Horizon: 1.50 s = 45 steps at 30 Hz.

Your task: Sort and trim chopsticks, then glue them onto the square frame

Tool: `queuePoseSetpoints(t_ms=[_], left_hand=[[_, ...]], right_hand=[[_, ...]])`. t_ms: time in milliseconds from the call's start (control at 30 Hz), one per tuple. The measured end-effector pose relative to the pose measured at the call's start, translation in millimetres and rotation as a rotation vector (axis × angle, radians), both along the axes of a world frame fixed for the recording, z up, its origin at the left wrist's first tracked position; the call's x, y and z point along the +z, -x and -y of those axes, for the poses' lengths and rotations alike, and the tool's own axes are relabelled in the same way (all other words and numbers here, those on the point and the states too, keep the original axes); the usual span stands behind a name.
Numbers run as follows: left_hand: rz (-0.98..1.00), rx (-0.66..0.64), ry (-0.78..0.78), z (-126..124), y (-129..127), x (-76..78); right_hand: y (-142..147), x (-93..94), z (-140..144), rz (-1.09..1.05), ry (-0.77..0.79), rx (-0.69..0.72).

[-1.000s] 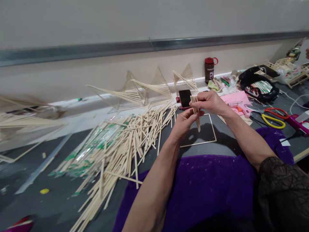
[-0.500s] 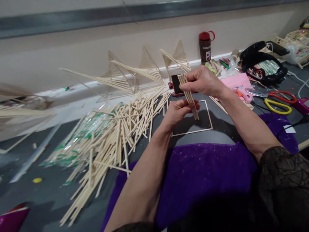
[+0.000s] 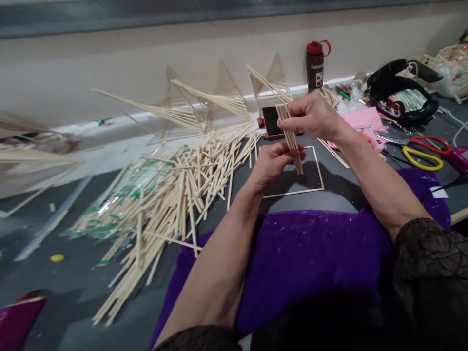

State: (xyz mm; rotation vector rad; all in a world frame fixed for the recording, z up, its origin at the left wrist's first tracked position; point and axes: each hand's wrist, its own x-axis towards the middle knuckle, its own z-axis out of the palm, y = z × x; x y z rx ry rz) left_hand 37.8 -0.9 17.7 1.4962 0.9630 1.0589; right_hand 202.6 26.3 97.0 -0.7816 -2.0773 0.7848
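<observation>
A small bundle of wooden sticks (image 3: 291, 132) stands tilted between my two hands. My right hand (image 3: 314, 117) pinches its upper end, and my left hand (image 3: 274, 163) is closed around the lower part. Beneath the hands, a square frame of thin sticks (image 3: 319, 168) lies on the grey table, partly hidden by my left hand and wrist. Left of my hands spreads a big loose heap of similar sticks (image 3: 179, 195). A dark phone (image 3: 270, 121) is just behind the bundle.
Twisted stick models (image 3: 215, 100) lean along the wall. A brown bottle with a red lid (image 3: 315, 68) stands behind. To the right are scissors (image 3: 420, 151), pink paper (image 3: 361, 122) and a black headset-like band (image 3: 402, 117). Purple cloth (image 3: 307, 253) covers the near edge; plastic packaging (image 3: 120, 195) lies left.
Both hands keep hold of the stick bundle, which looks slightly more upright. The view has shifted a little, so the whole scene sits slightly higher. Nothing was let go.
</observation>
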Motion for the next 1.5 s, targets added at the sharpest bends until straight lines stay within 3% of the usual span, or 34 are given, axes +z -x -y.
queuePoseSetpoints(t_ms=[333,600,1100,1300,1500], left_hand=[[-0.071,0.018,-0.099,-0.6,4.2,4.7],[-0.063,0.0,-0.037,-3.8,2.2,-4.9],[0.006,0.065,-0.041,2.9,-2.8,6.7],[0.024,0.044,-0.02,1.0,-5.0,1.5],[0.054,-0.023,-0.081,6.4,-5.7,13.6]], right_hand=[[-2.1,9.2,8.9,-0.007,0.025,-0.054],[-1.8,2.3,4.7,0.005,0.109,-0.092],[-4.2,-9.8,-6.0,-0.106,0.124,-0.011],[-2.0,-2.2,1.8,-0.014,0.036,-0.042],[-4.4,13.2,21.4,-0.045,0.019,-0.014]])
